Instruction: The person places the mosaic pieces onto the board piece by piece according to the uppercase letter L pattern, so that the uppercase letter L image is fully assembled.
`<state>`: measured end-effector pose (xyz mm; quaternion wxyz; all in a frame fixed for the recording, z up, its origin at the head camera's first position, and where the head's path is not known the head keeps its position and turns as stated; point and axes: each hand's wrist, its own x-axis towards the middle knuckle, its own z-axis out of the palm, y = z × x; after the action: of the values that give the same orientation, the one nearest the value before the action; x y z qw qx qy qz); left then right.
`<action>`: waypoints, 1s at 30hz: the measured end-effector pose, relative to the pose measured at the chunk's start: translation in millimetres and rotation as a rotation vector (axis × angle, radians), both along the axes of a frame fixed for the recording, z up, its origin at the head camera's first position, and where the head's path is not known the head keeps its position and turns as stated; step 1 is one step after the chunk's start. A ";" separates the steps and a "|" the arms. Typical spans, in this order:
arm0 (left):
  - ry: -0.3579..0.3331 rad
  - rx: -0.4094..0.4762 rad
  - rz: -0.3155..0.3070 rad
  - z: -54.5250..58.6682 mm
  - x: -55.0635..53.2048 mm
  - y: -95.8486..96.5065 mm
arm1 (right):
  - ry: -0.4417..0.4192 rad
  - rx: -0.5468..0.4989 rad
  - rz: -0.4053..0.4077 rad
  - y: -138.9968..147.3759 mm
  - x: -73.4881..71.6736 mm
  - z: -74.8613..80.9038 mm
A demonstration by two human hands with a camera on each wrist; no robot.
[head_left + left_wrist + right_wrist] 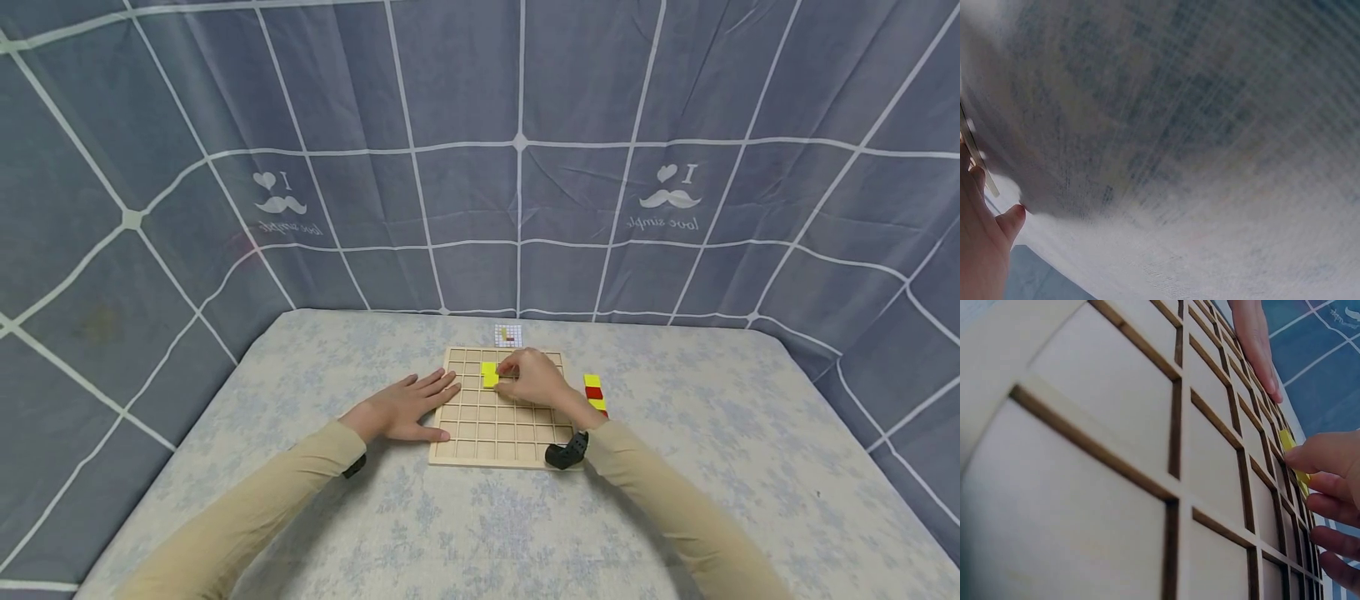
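A wooden grid board (pixel 487 454) with raised dividers lies flat on the table. Two yellow square tiles sit on its upper part, one yellow tile (pixel 489 367) behind the other yellow tile (pixel 490 382). My right hand (pixel 536 379) reaches over the board from the right, its curled thumb and index finger at the tiles' right side. In the right wrist view, thumb and fingers close around a yellow tile (pixel 1287 440), partly hiding it. Fingers spread, my left hand (pixel 408 408) rests on the board's left edge; its thumb shows in the left wrist view.
A small card (pixel 508 336) with a coloured grid pattern lies behind the board. Right of the board, yellow tiles (pixel 592 380) and red tiles (pixel 594 392) alternate in a row. A patterned cloth (pixel 360 517) covers the table, and grey-blue curtains (pixel 472 200) hang around it.
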<state>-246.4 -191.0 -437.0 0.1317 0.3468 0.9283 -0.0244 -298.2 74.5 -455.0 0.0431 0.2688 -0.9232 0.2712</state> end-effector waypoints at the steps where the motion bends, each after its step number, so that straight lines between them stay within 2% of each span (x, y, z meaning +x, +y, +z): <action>1: 0.000 -0.001 0.000 -0.3 -0.2 0.1 | 0.000 0.004 -0.003 -0.5 0.0 -0.3; 14: 0.004 0.004 -0.006 -2.0 -1.7 -0.6 | -0.001 0.007 -0.015 -4.6 1.0 -0.7; 20: -0.004 0.008 0.002 -2.5 -1.9 -0.4 | 0.051 -0.019 -0.002 -5.0 5.0 -0.4; 30: -0.003 0.008 0.002 -0.5 -0.1 -0.2 | 0.012 0.010 -0.032 -5.8 5.3 -1.7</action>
<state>-246.6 -191.2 -437.5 0.1317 0.3466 0.9285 -0.0202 -292.9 68.7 -456.7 0.0516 0.2559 -0.9284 0.2644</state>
